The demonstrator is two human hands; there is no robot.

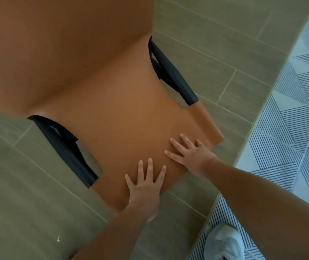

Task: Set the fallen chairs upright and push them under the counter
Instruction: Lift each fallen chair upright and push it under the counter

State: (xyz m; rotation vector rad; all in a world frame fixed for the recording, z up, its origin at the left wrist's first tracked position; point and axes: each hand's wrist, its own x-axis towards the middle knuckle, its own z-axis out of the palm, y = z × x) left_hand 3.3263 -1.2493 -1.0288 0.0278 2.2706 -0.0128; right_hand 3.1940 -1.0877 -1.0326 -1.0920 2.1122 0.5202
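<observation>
Orange chair (97,102) centre frame, my left hand (146,186) and right hand (191,154) flat on it, gripping nothing; I'd press evenly, avoiding twist.

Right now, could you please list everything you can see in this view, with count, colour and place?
chair: one, orange-brown seat and back, centre and upper left.
chair frame bars: two visible, black, one at each side of the seat.
floor: grey-brown tiles, around the chair.
rug: one, white with dark stripes, right edge.
shoe: one, white, bottom right on the rug.
left hand: flat on the seat's near edge, fingers spread.
right hand: flat on the seat, beside the left.
</observation>
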